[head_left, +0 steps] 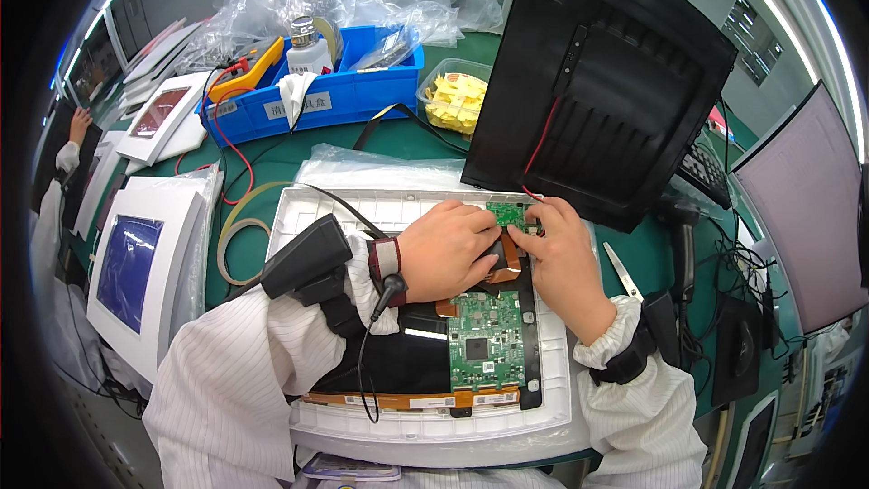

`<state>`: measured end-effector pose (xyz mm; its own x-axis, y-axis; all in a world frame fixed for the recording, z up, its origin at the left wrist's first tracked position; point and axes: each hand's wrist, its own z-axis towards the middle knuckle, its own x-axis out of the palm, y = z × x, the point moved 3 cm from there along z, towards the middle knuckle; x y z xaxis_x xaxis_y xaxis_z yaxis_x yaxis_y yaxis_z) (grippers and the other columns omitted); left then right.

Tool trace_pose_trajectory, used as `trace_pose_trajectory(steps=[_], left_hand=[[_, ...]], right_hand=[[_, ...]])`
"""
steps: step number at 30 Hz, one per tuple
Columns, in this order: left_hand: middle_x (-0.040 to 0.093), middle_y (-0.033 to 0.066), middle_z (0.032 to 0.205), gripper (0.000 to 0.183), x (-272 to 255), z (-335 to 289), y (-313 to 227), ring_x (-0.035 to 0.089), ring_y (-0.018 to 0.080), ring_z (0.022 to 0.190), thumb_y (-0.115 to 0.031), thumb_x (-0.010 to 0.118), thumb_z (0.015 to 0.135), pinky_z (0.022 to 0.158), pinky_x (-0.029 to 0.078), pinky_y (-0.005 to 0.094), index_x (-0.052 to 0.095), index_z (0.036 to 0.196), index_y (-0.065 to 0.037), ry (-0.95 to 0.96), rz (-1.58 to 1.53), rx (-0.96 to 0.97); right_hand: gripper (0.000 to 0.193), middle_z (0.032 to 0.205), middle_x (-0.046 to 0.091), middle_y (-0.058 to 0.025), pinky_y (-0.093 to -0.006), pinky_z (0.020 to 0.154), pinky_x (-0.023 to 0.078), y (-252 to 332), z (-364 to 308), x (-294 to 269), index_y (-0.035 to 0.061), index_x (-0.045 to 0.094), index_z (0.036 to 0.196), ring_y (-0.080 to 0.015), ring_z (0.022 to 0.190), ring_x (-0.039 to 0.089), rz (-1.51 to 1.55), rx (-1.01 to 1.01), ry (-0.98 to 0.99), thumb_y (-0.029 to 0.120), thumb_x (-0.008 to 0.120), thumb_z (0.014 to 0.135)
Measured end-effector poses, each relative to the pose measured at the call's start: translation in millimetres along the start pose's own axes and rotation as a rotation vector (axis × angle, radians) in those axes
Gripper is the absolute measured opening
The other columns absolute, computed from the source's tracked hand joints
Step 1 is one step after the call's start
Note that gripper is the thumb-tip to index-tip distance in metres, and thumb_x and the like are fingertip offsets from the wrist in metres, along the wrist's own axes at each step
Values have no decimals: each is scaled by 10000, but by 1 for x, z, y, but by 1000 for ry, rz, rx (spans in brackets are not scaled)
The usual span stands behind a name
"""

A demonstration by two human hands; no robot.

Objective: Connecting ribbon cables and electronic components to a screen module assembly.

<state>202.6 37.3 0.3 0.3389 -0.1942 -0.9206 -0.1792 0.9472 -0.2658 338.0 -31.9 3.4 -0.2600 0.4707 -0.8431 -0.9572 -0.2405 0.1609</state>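
My left hand and my right hand meet over the upper part of a dark display panel lying face down in a white foam tray. Both sets of fingertips press around a small green circuit board and an orange flex cable just below it. Whether either hand actually grips the board or cable cannot be made out. A larger green circuit board lies on the panel below my hands. Black wrist bands sit on both forearms, with a coiled cord hanging from the left one.
A black monitor back cover leans up at the rear right, with a red wire. Blue bin with bottle and tools, clear tub of yellow pieces, scissors, white-framed screens at left, another person's hand far left.
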Motion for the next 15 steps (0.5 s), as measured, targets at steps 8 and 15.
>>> trace_pose_trajectory(steps=[8,15], left_hand=[[542,137,991,273,-4,-1,3,497,279,948,-173,522,782,869,354,369,567,981,8,-55,-53,10],[582,139,847,113,-87,-23,29,542,287,839,-69,555,756,736,437,355,610,795,20,-236,-27,-58]], right_hand=[[261,936,529,-110,-365,816,403,2,3,-4,29,652,831,-280,996,471,35,-16,-62,-25,564,592],[261,927,533,-103,-364,801,402,5,0,-8,49,659,812,-289,1007,461,-8,-59,10,-25,566,580]])
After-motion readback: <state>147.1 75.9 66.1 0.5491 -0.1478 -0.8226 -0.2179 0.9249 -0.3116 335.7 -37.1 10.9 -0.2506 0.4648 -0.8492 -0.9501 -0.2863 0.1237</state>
